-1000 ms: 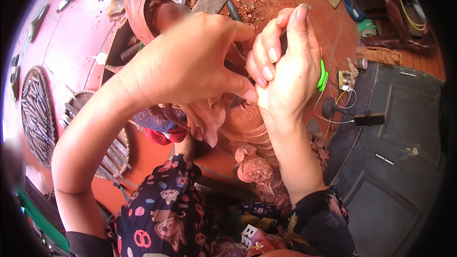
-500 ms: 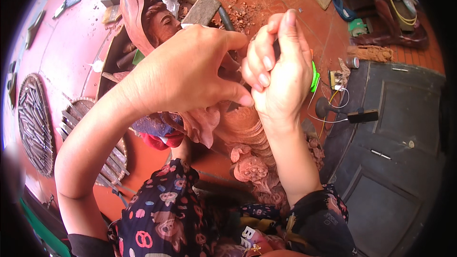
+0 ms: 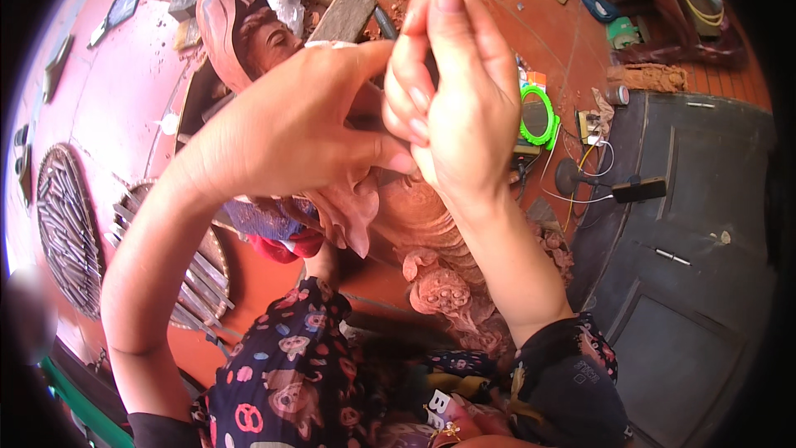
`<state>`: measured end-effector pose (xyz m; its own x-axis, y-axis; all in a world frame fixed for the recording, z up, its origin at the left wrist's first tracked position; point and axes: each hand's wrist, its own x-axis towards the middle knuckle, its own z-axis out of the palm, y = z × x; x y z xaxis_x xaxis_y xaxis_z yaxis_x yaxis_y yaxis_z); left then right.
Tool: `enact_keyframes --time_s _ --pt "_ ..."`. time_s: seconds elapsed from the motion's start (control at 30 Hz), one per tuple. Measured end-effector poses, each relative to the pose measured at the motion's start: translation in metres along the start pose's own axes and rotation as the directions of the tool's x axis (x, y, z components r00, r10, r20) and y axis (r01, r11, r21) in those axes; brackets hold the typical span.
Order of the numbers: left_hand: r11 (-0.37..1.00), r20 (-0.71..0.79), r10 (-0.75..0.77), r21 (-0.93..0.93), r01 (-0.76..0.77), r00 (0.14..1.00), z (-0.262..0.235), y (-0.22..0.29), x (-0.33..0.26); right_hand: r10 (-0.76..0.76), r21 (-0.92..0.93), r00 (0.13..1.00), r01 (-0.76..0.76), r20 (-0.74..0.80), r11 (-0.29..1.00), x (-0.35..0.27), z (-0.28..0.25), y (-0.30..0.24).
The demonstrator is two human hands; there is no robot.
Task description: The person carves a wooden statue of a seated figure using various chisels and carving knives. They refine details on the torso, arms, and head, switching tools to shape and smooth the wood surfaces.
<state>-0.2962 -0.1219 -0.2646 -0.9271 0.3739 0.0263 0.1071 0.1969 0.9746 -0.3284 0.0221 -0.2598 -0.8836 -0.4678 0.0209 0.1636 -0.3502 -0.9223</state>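
Both my hands are raised close together above a reddish-brown wood carving. My left hand [image 3: 298,116] comes across from the left with its thumb and forefinger spread apart. Its thumb tip meets the heel of my right hand [image 3: 460,108], whose fingers curl toward the palm while the thumb points up. No tool shows in either hand; the left's other fingertips are hidden. Beneath them lies the carving: a hooded head with a face [image 3: 224,33] at upper left, a ridged body [image 3: 419,216], and a small carved creature [image 3: 444,286] nearer me.
At left are two woven trays, one [image 3: 46,261] full of chisels, another [image 3: 225,274] holding longer tools. Wood blocks [image 3: 344,15] and chips litter the floor beyond. Rightward stand a green-rimmed round mirror [image 3: 539,116], a phone [image 3: 638,190] on a stand with cables, and a dark panelled door [image 3: 705,174].
Both hands have shifted left and slightly up in the picture, still close together. The green-rimmed mirror, mostly hidden before by my right hand, now shows fully.
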Motion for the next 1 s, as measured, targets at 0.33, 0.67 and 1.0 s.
enact_keyframes --time_s 0.33,0.67,1.0 --pt "0.96 -0.001 -0.075 0.27 0.072 0.997 0.004 0.011 -0.004 0.01 -0.046 0.998 -0.007 0.065 0.999 -0.007 -0.003 -0.004" --pt "0.964 -0.012 -0.07 0.254 0.071 0.997 0.003 0.011 -0.008 -0.072 -0.111 0.997 0.072 0.002 0.991 -0.002 0.003 -0.001" --pt "0.948 0.025 -0.126 0.297 0.113 0.992 -0.001 0.013 -0.009 -0.466 -0.295 0.884 0.437 -0.031 0.85 0.014 0.006 0.014"
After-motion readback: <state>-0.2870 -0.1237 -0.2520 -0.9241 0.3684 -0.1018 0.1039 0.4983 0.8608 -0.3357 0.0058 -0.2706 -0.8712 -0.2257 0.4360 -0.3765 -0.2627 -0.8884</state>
